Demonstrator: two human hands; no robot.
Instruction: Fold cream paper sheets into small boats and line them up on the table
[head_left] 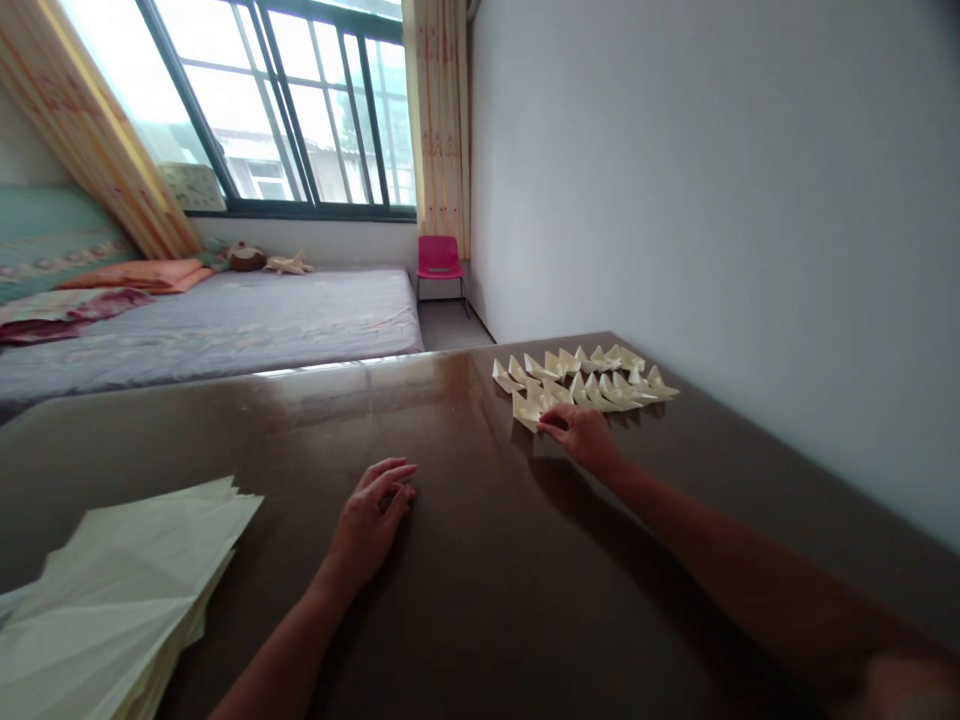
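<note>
Folded cream paper boats [611,390] stand in rows at the far right of the brown table. My right hand [581,432] reaches to the near left end of the front row, its thumb and fingers pinched on the edge of a paper boat [526,408]. That boat sits at the table surface, partly hidden by the fingers. Near the middle of the table rests my left hand [373,515], holding nothing, with its fingers loosely curved and apart. To its left lies a stack of creased cream paper sheets [142,570].
The glossy brown table [465,600] runs along a white wall [675,200] on the right. Beyond its far edge are a bed [315,310] with orange pillows [142,274] and a pink chair [440,258]. A window [300,110] with curtains is behind.
</note>
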